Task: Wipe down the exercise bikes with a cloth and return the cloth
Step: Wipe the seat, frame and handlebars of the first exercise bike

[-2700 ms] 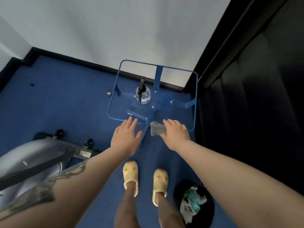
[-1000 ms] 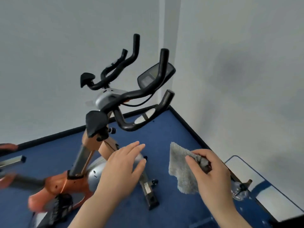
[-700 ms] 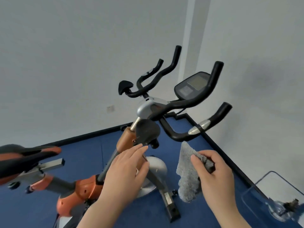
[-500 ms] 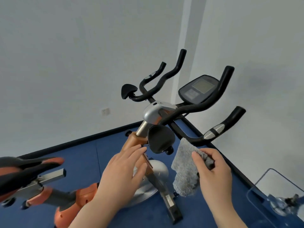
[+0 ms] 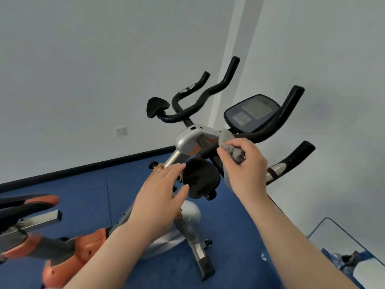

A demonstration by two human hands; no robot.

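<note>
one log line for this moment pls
phase: wiping bike | right hand: grips grey cloth against handlebar near console | left hand: open, by black elbow pad | cloth return: not yet

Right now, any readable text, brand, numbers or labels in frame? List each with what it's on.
None legible.
Bike console: grey screen and a darker panel beside it, any markings too blurred to read.
Silver handlebar clamp housing: no readable print.
Wall socket plate: too small to tell.
Grey cloth in the right hand: no tag visible.
Left hand: empty, nothing written.
</note>
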